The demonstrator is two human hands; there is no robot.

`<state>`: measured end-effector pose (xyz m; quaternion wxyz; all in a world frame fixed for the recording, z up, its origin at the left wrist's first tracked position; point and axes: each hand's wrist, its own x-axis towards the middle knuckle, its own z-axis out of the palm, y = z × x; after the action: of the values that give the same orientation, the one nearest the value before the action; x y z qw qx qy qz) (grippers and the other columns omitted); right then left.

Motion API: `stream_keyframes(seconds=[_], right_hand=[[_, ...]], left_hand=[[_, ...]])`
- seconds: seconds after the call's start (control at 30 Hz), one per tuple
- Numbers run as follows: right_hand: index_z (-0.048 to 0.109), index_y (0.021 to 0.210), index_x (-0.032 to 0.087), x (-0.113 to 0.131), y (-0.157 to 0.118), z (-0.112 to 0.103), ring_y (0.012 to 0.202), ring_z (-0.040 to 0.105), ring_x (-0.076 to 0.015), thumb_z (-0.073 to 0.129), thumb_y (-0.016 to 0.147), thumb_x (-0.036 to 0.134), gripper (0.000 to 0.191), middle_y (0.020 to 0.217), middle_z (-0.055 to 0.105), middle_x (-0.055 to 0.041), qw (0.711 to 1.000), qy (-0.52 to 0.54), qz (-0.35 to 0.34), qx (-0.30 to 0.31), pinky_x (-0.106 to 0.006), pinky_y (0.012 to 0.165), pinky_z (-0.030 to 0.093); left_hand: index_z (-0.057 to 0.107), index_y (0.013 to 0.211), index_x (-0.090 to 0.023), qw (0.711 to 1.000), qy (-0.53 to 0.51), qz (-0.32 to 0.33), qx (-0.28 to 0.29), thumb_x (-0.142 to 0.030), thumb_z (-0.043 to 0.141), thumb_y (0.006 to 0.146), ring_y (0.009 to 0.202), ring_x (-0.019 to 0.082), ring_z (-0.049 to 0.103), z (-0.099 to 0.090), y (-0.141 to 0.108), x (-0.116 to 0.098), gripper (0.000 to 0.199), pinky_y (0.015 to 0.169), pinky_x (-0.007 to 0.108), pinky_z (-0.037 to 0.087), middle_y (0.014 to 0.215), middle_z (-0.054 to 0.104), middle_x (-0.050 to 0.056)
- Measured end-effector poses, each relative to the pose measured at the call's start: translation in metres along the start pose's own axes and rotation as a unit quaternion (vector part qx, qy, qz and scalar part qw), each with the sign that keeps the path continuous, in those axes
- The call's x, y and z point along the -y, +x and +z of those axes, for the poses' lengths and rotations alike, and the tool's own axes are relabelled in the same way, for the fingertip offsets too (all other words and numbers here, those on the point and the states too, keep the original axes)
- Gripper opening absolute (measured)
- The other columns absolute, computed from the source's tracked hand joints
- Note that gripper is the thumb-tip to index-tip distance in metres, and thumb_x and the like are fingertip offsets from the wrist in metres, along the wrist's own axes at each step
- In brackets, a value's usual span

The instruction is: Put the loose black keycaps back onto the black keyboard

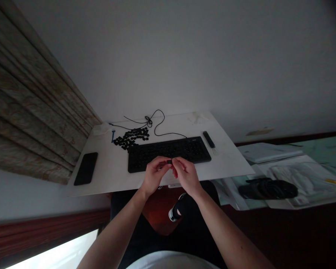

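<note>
A small black keycap point(169, 161) is pinched between the fingertips of my left hand point(156, 172) and my right hand point(185, 173), just above the front edge of a black keyboard point(196, 149). The hands hide part of the keyboard's lower edge. Many loose black keycaps point(133, 137) lie in a pile behind the keyboard's left end. A blue tool point(113, 136) rests left of the pile. To the right of the keyboard lies a black-handled tool point(208, 139) with thin wire loops at its end.
On the white table point(109, 168), a black phone point(86, 169) lies at the left. The black cable point(164, 119) curls behind the keyboard. Clear plastic point(100, 129) sits at the back left corner. A black folded item point(268, 188) lies on a lower surface at the right.
</note>
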<state>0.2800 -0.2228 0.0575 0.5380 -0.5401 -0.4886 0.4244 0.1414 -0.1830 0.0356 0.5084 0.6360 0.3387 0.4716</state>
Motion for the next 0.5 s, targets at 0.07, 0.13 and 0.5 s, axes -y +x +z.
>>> stream_keyframes(seconds=[0.07,0.13,0.5], right_hand=[[0.061,0.077,0.022,0.002,-0.001,0.001,0.048,0.046,-0.0133,0.052,0.091,0.057,0.039,0.052,0.049,0.0028,1.000,0.006,0.006,0.002,-0.027,0.047,0.035],[0.062,0.078,0.022,0.002,-0.002,0.001,0.048,0.047,-0.0133,0.053,0.091,0.057,0.039,0.052,0.050,0.0026,1.000,0.010,0.008,0.003,-0.026,0.047,0.036],[0.070,0.084,0.020,-0.009,-0.001,0.002,0.047,0.048,-0.0120,0.066,0.082,0.055,0.035,0.055,0.054,0.0023,0.995,0.078,0.050,0.023,-0.026,0.044,0.037]], left_hand=[[0.071,0.101,-0.019,1.000,0.004,0.006,0.002,-0.035,0.068,0.088,0.089,0.016,0.067,-0.001,0.000,0.000,0.021,0.081,0.030,0.058,0.098,0.068,0.006],[0.071,0.101,-0.020,1.000,0.012,0.015,0.005,-0.036,0.068,0.088,0.089,0.016,0.067,-0.002,0.001,0.000,0.021,0.080,0.030,0.058,0.097,0.067,0.006],[0.073,0.102,-0.020,0.993,0.088,0.080,0.027,-0.032,0.066,0.089,0.086,0.017,0.065,-0.009,0.003,0.000,0.019,0.077,0.030,0.057,0.099,0.068,0.008]])
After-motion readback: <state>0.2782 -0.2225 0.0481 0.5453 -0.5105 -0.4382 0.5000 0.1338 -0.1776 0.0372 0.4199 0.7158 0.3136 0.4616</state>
